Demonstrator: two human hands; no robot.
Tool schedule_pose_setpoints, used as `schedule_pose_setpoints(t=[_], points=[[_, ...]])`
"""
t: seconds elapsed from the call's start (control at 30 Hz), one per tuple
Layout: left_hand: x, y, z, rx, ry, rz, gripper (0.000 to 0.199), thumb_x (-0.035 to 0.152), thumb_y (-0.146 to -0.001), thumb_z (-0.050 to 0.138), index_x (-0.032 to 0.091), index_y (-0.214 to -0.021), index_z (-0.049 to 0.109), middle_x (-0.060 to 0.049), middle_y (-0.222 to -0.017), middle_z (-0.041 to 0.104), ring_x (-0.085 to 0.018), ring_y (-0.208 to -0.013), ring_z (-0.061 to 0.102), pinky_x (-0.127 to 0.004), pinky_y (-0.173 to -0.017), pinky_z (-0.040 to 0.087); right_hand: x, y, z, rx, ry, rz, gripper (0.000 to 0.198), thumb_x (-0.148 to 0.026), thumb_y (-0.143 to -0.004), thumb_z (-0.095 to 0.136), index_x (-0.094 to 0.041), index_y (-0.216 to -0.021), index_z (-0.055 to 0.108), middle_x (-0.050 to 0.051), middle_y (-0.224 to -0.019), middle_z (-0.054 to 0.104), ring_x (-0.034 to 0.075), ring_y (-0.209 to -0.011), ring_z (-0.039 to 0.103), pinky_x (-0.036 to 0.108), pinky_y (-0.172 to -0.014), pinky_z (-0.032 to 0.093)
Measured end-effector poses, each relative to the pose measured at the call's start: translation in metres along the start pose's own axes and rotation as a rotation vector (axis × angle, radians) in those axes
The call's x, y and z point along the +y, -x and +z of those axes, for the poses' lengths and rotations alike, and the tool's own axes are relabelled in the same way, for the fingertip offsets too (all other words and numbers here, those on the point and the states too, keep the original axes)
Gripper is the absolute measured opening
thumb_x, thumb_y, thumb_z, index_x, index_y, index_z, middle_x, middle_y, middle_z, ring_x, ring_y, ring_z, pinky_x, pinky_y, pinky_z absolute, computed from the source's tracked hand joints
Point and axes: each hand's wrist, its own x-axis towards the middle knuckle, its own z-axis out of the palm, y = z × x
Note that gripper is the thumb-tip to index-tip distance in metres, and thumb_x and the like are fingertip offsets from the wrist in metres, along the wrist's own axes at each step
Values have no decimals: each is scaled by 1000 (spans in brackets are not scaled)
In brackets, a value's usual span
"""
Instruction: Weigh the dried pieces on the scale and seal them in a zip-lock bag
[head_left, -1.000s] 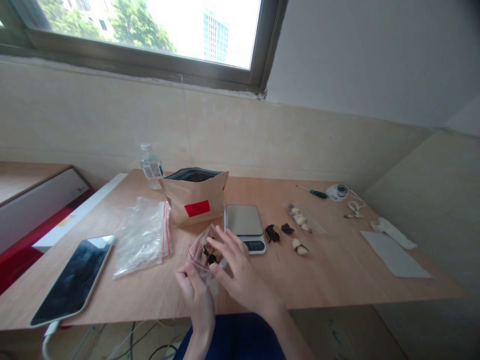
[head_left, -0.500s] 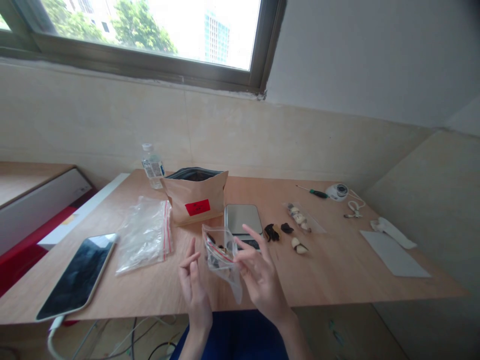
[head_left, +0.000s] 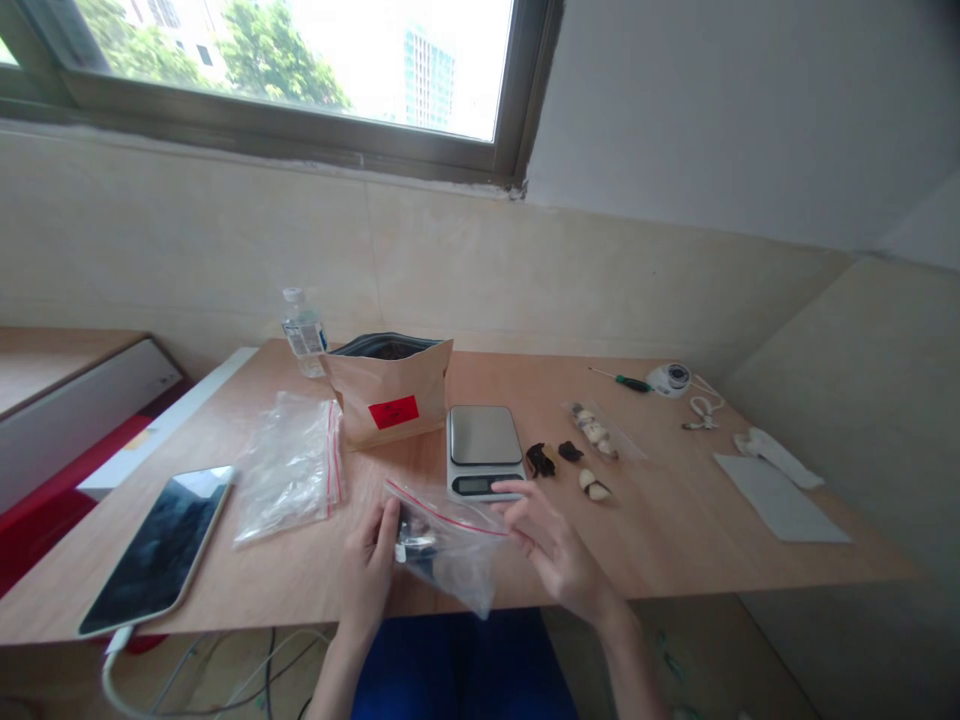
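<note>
- Left hand (head_left: 367, 562) had moved onto the zip bag (head_left: 465, 572), pinching its edge.
- Right hand (head_left: 556, 550) half-curled at the other end, grip unclear to me.
- Tautness seemed wise.

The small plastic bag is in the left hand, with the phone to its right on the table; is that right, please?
Not quite: the head view shows the phone on the table left of the small plastic bag, which is indeed in the left hand.

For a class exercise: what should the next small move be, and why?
Perhaps the right hand should pinch along the red strip: it is at one end, the left hand grips the small bag near the other, with dark contents inside.
</note>
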Motion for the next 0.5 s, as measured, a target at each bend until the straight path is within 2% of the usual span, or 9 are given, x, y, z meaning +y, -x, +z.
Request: schedule_pose_setpoints(t=[0.1, 0.17, 0.23, 0.3, 0.37, 0.43, 0.47, 0.5], points=[[5, -1, -5, -21, -120, 100, 48, 60, -79, 55, 19, -54, 49, 4, -51, 41, -11, -49, 39, -22, -48, 31, 1, -3, -7, 33, 66, -11, 13, -21, -92, 45, -22, -84, 56, 8, -118, 58, 21, -116, 54, 39, -102, 40], [7, 1, -1, 1, -101, 113, 47, 57, -81, 54, 19, -55, 47, 4, -52, 41, -11, -50, 38, -22, -48, 32, 7, -4, 3, 132, -19, 27, 13, -27, -94, 43, -23, -87, 52, 8, -117, 59, 20, -115, 55, 39, -101, 40], [7, 5, 7, 25, -56, 93, 44, 56, -82, 54, 19, -59, 50, 4, -54, 43, -11, -51, 41, -21, -49, 34, 19, -3, 20, 193, -180, 104, 13, -36, -94, 45, -24, -98, 48, 9, -118, 59, 20, -114, 57, 39, -99, 42], [7, 8, 15, 67, -10, 53, 42, 56, -81, 56, 19, -63, 55, 3, -56, 48, -12, -53, 45, -20, -50, 37, 32, -1, 40, 198, -359, 187, 33, -44, -88, 55, -26, -113, 41, 10, -120, 60, 21, -110, 60, 39, -96, 46], [9, 10, 19, 156, 35, 7, 41, 57, -81, 55, 18, -70, 60, 2, -60, 55, -12, -55, 49, -20, -51, 40, 45, 0, 55, 215, -490, 264, 50, -49, -81, 63, -26, -118, 38, 10, -114, 65, 23, -105, 64, 40, -91, 49], [15, 11, 18, 235, 60, -5, 40, 55, -83, 52, 18, -77, 65, 0, -66, 61, -13, -58, 53, -21, -53, 43, 52, 0, 64, 269, -543, 326, 49, -53, -78, 64, -24, -112, 47, 10, -104, 69, 24, -100, 66, 40, -88, 51], [19, 10, 17, 203, 48, 22, 39, 54, -84, 52, 18, -80, 67, -1, -69, 64, -15, -61, 56, -22, -56, 45, 54, 0, 66, 288, -543, 342, 46, -55, -77, 64, -22, -107, 52, 10, -101, 70, 25, -99, 66, 40, -87, 51], [25, 9, 14, 106, 14, 67, 36, 52, -83, 54, 19, -82, 69, -3, -74, 67, -16, -66, 60, -23, -60, 48, 55, 0, 66, 296, -534, 349, 45, -57, -77, 63, -21, -103, 56, 10, -100, 70, 26, -98, 67, 39, -87, 51]])
